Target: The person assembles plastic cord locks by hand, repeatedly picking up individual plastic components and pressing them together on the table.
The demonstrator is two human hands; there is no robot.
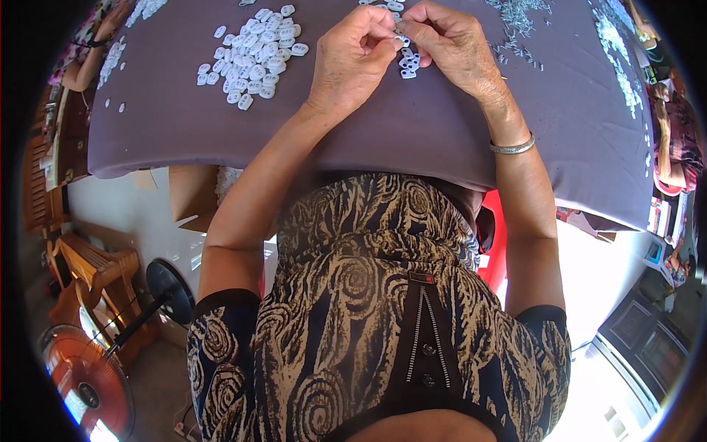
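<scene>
Above the table's near part, my left hand (pixel 352 60) and my right hand (pixel 458 50) meet fingertip to fingertip, both closed in a pinch. Between the left thumb and fingers sits a small white plastic piece (pixel 402 40) with dark holes. Whatever the right fingertips pinch is hidden by the fingers. Just below them are several more white pieces with dark openings (pixel 409 65). To the left of my left hand lies a loose heap of small white oval plastic pieces (pixel 254 62). Thin silvery metal bits (pixel 521 26) are scattered beyond my right hand.
A dark purple cloth covers the table (pixel 412 121). More white pieces lie at its far left (pixel 112 65) and right edge (pixel 615 51), where other people's arms (pixel 87 70) show. A cardboard box (pixel 190 193) stands under the table; a fan (pixel 88 390) stands lower left.
</scene>
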